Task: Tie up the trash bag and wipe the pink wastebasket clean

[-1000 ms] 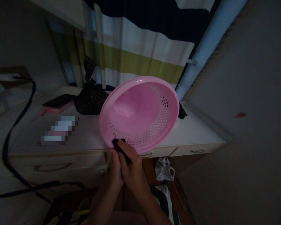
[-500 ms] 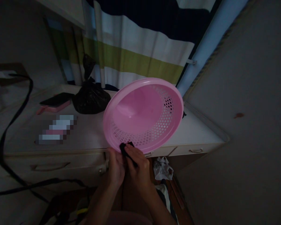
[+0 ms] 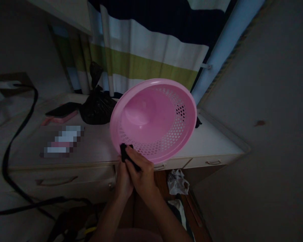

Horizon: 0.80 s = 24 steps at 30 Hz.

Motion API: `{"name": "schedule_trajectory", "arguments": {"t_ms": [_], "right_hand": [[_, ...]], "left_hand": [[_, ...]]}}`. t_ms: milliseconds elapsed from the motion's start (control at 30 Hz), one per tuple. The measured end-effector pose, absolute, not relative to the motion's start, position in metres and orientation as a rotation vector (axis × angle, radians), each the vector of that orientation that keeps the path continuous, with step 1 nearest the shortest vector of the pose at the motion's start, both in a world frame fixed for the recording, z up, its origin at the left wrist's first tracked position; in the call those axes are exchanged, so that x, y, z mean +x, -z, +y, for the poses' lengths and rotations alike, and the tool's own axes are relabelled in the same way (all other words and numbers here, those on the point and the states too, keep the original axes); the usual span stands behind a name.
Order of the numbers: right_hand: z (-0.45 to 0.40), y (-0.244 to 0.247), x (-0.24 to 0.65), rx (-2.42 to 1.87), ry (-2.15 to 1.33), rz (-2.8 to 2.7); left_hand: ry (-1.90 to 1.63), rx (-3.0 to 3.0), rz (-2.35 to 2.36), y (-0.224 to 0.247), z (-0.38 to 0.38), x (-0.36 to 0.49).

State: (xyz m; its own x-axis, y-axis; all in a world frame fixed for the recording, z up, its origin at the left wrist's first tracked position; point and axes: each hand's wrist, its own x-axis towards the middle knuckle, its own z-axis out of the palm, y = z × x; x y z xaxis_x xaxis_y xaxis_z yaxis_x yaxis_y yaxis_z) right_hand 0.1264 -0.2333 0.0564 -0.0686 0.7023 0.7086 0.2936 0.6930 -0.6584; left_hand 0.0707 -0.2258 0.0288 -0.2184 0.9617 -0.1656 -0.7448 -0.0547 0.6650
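Observation:
A pink plastic basket (image 3: 151, 117) with holes in its side is tilted, its open mouth facing me. My right hand (image 3: 141, 171) is closed on a small folded black cloth (image 3: 127, 157), which lies against the basket's near-left rim. My left hand (image 3: 123, 179) is closed at the same rim, just below and left of the cloth. Its fingers are mostly hidden behind the rim and the right hand, and its upper part meets the cloth.
On the white counter (image 3: 96, 144) stand a tied black plastic bag (image 3: 98, 107), a dark-topped pink case (image 3: 63, 112) and a blurred-out item (image 3: 63, 141). A black strap (image 3: 8, 148) hangs at left. A white plastic bag (image 3: 178, 182) lies on the floor. A striped curtain (image 3: 151, 60) hangs behind.
My right hand has moved left and slightly up along the rim with the black cloth, closer to my left hand. The basket has shifted slightly up and left.

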Motion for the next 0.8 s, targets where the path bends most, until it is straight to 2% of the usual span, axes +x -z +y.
{"name": "schedule_trajectory", "arguments": {"t_ms": [100, 300, 633, 800], "right_hand": [[-0.242, -0.042, 0.143, -0.872, -0.332, -1.75], [-0.253, -0.026, 0.174, -0.963, -0.188, -1.937], [-0.244, -0.027, 0.251, -1.301, 0.256, -2.044], [-0.237, -0.023, 0.265, -1.329, 0.282, -1.98]], "left_hand": [[-1.586, 0.275, 0.766, -0.034, -0.227, 0.066], [-1.698, 0.386, 0.776, -0.038, -0.23, 0.072], [-1.694, 0.423, 0.95, -0.042, -0.229, 0.068], [-1.694, 0.47, 0.98, -0.038, -0.23, 0.071]]}}
